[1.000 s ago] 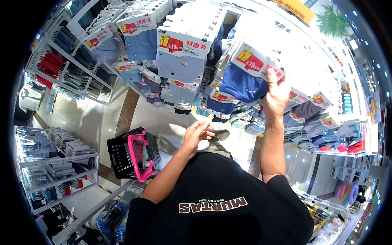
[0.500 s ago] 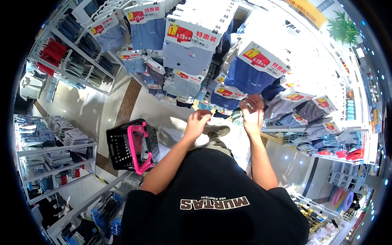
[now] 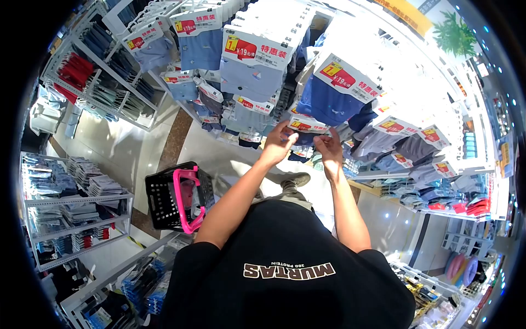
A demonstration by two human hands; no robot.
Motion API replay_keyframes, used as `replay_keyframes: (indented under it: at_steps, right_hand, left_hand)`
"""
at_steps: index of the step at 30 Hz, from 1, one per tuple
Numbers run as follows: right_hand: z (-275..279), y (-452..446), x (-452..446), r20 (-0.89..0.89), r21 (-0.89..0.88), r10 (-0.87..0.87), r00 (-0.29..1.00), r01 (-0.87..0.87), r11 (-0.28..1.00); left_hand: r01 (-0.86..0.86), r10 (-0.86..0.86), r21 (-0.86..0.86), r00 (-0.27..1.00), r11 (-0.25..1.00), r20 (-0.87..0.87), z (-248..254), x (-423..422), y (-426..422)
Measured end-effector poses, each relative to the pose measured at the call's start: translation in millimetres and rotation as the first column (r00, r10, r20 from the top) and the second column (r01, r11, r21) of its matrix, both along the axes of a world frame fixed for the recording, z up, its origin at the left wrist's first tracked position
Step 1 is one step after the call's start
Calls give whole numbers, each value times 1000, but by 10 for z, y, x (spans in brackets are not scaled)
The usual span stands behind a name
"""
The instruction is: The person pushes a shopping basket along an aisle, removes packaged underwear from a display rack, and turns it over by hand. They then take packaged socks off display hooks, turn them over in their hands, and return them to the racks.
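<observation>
A dark navy folded garment, probably underwear, hangs under a white header card [image 3: 308, 125] with a red and yellow price label, low on the display rack. My left hand [image 3: 278, 147] is curled at the card's left end, thumb and fingers pinching the pack's edge. At its right end my right hand [image 3: 329, 153] has its fingers bent around the other side. Just above them hangs a larger blue garment pack [image 3: 331, 101] with the same kind of card. Garment fabric between the hands is partly hidden by the fingers.
A black shopping basket [image 3: 164, 203] with a pink handle stands on the floor to my left. Hanging light-blue packs [image 3: 249, 77] fill the rack ahead. Shelves of folded clothes [image 3: 76, 200] stand at left, and more packs [image 3: 397, 126] hang at right.
Both hands have moved to the low navy pack. My left hand has gone up and right to its left end; my right hand has shifted slightly left to its right end.
</observation>
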State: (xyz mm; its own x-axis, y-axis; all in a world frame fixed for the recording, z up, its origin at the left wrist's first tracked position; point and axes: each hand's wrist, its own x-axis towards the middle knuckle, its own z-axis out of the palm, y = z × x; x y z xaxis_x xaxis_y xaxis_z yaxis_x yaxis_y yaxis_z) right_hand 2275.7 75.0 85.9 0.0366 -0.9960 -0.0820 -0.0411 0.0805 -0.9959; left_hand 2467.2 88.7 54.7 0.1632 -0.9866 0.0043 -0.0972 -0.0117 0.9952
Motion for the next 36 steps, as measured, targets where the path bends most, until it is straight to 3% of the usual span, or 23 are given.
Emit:
replay_keyframes:
  at_steps: [1,2,5,8,11,12,15,17,19,20,21,23,24,25,27,30,31,33,35,36]
  right_hand:
    - [-41,-31,-13,56,26,31,998,-32,999]
    - [-90,-65,-26,-73,-7,-1,997,0,1000]
    - [-22,-117,14,-203,-64,-121,972,110,992]
    - [-46,-150,51,-163,-132,-100,982,79,988]
    - [20,-128,90,-46,-123,44,998,-49,991]
    - [71,-120,103,-93,-130,0,996,-12,992]
    - [406,43,107,22,-100,28,999,-26,995]
    - [409,112,54,67,-52,-10,998,14,999]
    - [493,213,-20,-27,-33,25,999,-26,999]
    - [543,271,-40,-182,-29,28,983,-34,999]
    - [487,331,-17,-163,-44,-10,987,2,999]
    - [389,452,13,-69,14,30,997,-29,999]
    - [301,492,57,47,60,26,999,-28,998]
    - [259,532,53,53,131,30,998,-37,991]
    - [136,609,101,-2,104,33,999,-33,994]
    - [52,744,143,-221,-58,57,974,-71,996]
    - [44,774,152,-329,-135,43,943,-92,987]
    - [142,814,170,-362,-144,174,916,-239,960]
    - [239,854,223,-510,-224,302,805,-463,858]
    - [307,887,287,-478,-221,364,799,-511,830]
  left_hand:
    - [39,-40,39,999,998,11,23,-6,1]
    - [18,-24,70,996,997,91,46,-12,15]
    - [-112,139,-134,966,985,219,-31,-46,-14]
    - [-106,241,-335,887,936,394,-23,-59,-93]
    - [-102,130,-129,963,986,234,-89,-83,-181]
    - [-73,97,-125,975,990,199,-161,-46,-207]
    - [124,-120,129,992,984,-36,527,31,95]
    - [29,-35,-49,991,998,-131,468,-48,235]
    - [75,-88,-51,927,996,-365,566,-80,384]
    - [190,-163,15,877,982,-452,569,-46,462]
    - [273,-217,38,835,961,-506,587,-36,567]
    - [353,-291,81,861,932,-416,584,-102,764]
    - [357,-260,129,844,925,-469,550,-153,844]
    - [320,-181,156,805,935,-565,530,-200,928]
    - [254,-97,209,821,944,-562,466,-201,1028]
    - [70,189,448,841,891,-507,338,-108,1032]
    - [24,274,453,768,891,-579,313,-80,1003]
    - [-85,423,510,682,856,-597,198,-6,949]
    - [-53,441,528,624,847,-645,115,83,907]
    - [-36,456,540,585,841,-671,122,102,880]
